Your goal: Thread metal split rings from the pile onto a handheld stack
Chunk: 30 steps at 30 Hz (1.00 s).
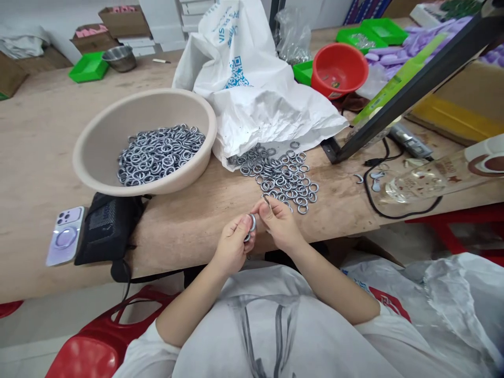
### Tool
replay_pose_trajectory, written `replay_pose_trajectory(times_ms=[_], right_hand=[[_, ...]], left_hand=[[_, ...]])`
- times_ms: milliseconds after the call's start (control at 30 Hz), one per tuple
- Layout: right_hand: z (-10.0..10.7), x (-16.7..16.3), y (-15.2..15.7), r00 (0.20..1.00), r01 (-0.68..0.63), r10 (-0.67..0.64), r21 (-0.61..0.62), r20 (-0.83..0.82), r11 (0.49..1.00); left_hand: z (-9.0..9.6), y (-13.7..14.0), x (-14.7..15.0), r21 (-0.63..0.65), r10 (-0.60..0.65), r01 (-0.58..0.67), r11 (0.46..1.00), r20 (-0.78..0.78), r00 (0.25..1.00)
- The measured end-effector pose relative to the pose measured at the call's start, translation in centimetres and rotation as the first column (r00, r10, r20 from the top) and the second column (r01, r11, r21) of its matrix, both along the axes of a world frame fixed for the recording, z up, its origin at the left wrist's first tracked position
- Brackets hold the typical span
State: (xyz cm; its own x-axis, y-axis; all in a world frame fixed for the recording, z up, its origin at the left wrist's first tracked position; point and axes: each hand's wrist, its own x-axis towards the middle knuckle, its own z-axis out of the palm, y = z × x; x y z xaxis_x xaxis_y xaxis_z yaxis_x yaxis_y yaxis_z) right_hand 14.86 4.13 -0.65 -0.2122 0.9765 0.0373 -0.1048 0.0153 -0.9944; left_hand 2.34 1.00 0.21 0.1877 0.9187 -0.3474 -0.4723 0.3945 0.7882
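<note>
My left hand [233,242] is closed on a grey ring [252,222], pinched between thumb and fingers at the table's front edge. Close beside it, my right hand [280,224] grips a thin, dark, pointed tool [266,202] whose tip shows above the thumb; its exact kind is unclear. The two hands nearly meet. Just beyond them lies a loose pile of grey rings [284,176], partly under the mouth of a white woven sack [260,100]. To the left, a beige basin [145,100] holds many more such rings.
A purple phone [65,236] and black pouch [108,231] lie left. At right are a slanted black metal post [409,84], a cable, a clear bottle [425,181] and small metal pieces [376,185]. A red bowl [340,68] stands behind. Red stools [90,346] are below.
</note>
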Motion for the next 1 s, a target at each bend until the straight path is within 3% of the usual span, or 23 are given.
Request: replay_pose_trajectory(times_ms=[100,200,367,500,567,733,800,867,933,1000], right_hand=[[0.7,1.3,-0.4,0.966,-0.036,-0.035,0.265,0.257,0.963],[1.2,1.8,-1.3,0.909,-0.115,-0.059,0.386,0.412,0.915],[0.8,1.8,-1.1,0.883,-0.174,-0.007,0.341,0.469,0.924],[-0.4,3.0,0.7,0.861,-0.038,-0.065,0.191,0.505,0.981],[-0.8,3.8,1.2,0.774,-0.017,-0.124,0.217,0.620,0.976],[-1.1,4.5,0.4,0.370,-0.174,-0.167,0.245,0.914,0.954],[-1.4,4.5,0.3,0.311,-0.171,-0.165,0.226,0.936,0.959],[-1.6,4.5,0.6,0.317,-0.146,-0.162,0.216,0.935,0.965],[-1.6,4.5,1.2,0.374,-0.101,-0.155,0.206,0.914,0.973],[-1.2,4.2,1.6,0.556,-0.053,-0.118,0.177,0.823,0.983]], left_hand=[[0.3,0.2,0.0,-0.028,0.013,-0.013,1.000,0.027,1.000],[0.3,0.4,0.1,-0.055,0.043,-0.040,0.998,0.041,0.998],[0.0,-0.2,0.3,-0.033,0.028,-0.027,0.999,0.026,0.999],[0.0,-1.1,-0.3,0.103,-0.187,0.184,0.978,0.025,0.982],[0.1,-1.0,-1.0,0.091,-0.153,0.148,0.985,0.057,0.987],[0.0,0.5,-3.1,-0.010,0.049,-0.049,0.999,0.042,0.998],[-0.2,0.9,-3.5,-0.043,0.088,-0.086,0.995,0.056,0.994],[-0.4,1.1,-3.6,-0.101,0.121,-0.113,0.988,0.078,0.990],[-0.5,1.0,-3.5,-0.157,0.133,-0.117,0.981,0.095,0.987],[-0.6,0.9,-3.2,-0.175,0.131,-0.113,0.978,0.094,0.987]])
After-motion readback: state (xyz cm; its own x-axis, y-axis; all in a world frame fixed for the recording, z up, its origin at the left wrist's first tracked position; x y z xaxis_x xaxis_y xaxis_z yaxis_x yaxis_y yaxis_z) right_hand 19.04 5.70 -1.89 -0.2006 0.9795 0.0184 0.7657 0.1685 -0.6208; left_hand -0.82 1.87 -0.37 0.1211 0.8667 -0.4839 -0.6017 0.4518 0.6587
